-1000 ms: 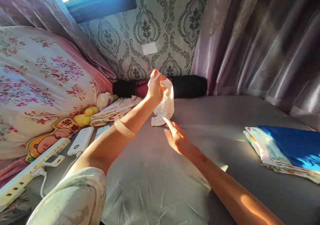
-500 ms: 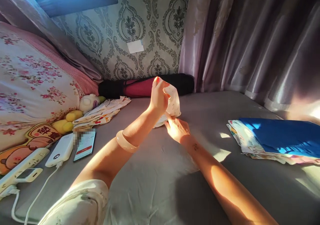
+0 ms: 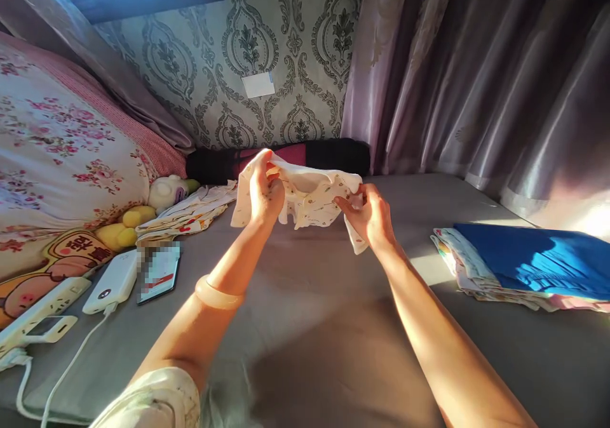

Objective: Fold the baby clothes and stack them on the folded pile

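A small white garment with a tiny print (image 3: pixel 317 202), looking like a baby's top, hangs stretched between my two hands above the grey bed sheet (image 3: pixel 305 275). My left hand (image 3: pixel 267 190) pinches its upper edge on the left, thumb and fingers closed on the cloth. At the right end, my right hand (image 3: pixel 372 215) grips the other upper corner, with a sleeve-like piece dangling below it. The garment's lower part hangs free. Its far side is hidden from me.
A stack of folded clothes topped with blue cloth (image 3: pixel 538 260) lies at right. At left are folded printed cloths (image 3: pixel 190 212), a phone (image 3: pixel 164 275), a white power bank (image 3: pixel 112 282) with a cable, and a power strip (image 3: pixel 61 298). A black-and-red roll (image 3: pixel 338 155) lies along the wall.
My hands have moved apart, left hand to the left and right hand to the right. The garment, bunched between them before, is now spread out wide.
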Motion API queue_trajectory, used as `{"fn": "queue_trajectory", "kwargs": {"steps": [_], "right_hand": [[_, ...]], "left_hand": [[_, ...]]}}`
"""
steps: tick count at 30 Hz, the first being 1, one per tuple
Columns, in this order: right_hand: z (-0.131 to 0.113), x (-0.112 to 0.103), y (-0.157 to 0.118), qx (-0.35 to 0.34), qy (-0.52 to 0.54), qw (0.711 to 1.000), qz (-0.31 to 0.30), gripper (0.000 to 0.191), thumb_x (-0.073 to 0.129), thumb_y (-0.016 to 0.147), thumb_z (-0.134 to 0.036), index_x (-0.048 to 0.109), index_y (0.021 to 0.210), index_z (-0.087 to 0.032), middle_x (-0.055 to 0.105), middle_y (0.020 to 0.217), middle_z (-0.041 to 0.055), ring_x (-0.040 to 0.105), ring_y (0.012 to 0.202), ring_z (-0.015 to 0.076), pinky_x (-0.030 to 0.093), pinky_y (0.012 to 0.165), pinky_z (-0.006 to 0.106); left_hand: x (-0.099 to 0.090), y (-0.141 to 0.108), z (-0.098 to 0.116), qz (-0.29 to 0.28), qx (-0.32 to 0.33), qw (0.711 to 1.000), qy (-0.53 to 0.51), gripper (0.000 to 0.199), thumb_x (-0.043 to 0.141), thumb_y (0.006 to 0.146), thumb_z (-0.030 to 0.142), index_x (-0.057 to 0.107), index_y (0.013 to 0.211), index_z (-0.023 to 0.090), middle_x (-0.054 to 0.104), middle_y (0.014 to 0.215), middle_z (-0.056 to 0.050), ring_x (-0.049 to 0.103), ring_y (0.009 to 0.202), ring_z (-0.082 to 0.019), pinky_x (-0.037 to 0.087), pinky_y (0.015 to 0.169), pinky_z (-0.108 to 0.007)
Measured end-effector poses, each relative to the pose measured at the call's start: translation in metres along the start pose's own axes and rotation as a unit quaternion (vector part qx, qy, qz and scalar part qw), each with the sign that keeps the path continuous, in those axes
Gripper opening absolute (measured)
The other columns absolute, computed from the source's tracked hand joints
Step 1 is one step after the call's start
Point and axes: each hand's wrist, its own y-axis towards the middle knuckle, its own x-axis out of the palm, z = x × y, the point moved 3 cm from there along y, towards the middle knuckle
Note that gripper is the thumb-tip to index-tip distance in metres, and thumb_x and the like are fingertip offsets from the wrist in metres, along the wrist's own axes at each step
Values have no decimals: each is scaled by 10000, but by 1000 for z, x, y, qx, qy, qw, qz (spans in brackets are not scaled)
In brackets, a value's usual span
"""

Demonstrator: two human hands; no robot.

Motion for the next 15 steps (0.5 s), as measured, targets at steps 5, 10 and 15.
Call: {"fn": "queue_trajectory", "kwargs": {"steps": [5, 10, 15], "right_hand": [[-2, -14, 7, 63, 18, 996, -54, 227, 620, 793, -422, 545, 748, -212, 592, 656, -10, 547, 639, 157, 443, 631, 281], [18, -21, 11, 115, 93, 979, -143, 221, 562, 797, -407, 601, 834, -193, 569, 622, -32, 502, 529, 123, 386, 499, 231], [40, -19, 11, 66, 61, 959, -268, 225, 507, 834, -352, 613, 722, -187, 567, 629, -32, 497, 567, 117, 401, 534, 228]], "left_hand": [[-17, -7, -6, 13, -10, 998, 62, 228, 631, 728, 319, 681, 923, 213, 650, 787, -21, 619, 750, -199, 501, 674, -322], [-30, -9, -35, -62, -38, 987, 143, 230, 702, 674, 430, 714, 711, 203, 638, 748, -44, 596, 740, -221, 443, 595, -306], [-27, -28, -55, -162, -130, 974, 92, 334, 627, 755, 535, 657, 707, 206, 517, 588, 0, 479, 545, -142, 324, 480, -255]]}}
